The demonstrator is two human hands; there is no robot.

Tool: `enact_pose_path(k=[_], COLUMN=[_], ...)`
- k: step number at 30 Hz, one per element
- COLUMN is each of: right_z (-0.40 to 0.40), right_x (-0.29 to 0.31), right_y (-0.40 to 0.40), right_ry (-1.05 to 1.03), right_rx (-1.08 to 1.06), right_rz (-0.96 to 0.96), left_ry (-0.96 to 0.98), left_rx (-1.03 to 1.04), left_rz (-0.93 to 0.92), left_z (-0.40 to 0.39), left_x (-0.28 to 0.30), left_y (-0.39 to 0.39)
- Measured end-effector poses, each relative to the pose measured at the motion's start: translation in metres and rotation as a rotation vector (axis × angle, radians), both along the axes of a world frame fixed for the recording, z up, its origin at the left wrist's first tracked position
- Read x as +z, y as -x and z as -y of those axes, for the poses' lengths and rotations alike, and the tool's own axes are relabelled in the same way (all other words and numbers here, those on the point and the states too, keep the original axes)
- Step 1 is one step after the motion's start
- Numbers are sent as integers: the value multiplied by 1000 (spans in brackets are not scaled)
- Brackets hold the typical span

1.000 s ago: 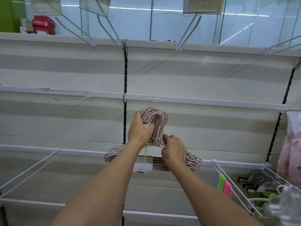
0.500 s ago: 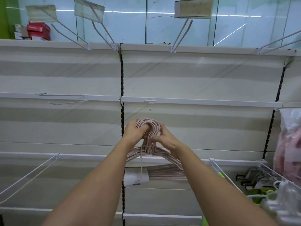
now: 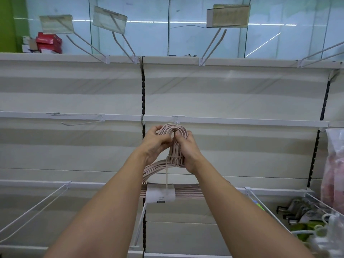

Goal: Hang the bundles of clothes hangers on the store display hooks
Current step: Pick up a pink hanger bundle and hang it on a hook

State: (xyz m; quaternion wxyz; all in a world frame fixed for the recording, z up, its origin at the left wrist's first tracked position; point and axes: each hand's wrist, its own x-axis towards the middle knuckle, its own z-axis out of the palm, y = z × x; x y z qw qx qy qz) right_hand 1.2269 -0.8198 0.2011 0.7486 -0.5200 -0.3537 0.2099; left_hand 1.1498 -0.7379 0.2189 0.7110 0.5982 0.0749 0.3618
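Carefully: your left hand (image 3: 155, 144) and right hand (image 3: 187, 148) both grip the hanger bundle (image 3: 172, 146); miss the hook bracket (image 3: 177, 118) and loops could splay.

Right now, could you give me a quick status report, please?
Both hands, left and right, grip pink hanger bundle at its hooks. Just below hook bracket. Not hung. Nothing blocking.

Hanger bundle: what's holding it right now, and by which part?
Both hands grip the pink hanger bundle at its hook end: the left hand on the left side of the hooks, the right hand on the right side and necks.
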Motion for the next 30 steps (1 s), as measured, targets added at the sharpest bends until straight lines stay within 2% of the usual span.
enact_pose_path(k=[7, 12, 22, 26, 30], right_z=[-5, -10, -13, -17, -17], right_x=[-2, 6, 7, 3, 9], right_y=[1, -5, -13, -22, -27], right_ry=[-117, -86, -143, -66, -21], right_rx=[-45, -74, -175, -199, -227], right_rz=[-57, -72, -33, -15, 131], left_ry=[-129, -222, -676, -747, -691], left_rx=[99, 146, 411, 411, 388], left_rz=[27, -2, -140, -192, -140], left_z=[2, 2, -3, -7, -9], left_x=[1, 3, 1, -5, 0], left_y=[-6, -13, -24, -32, -37])
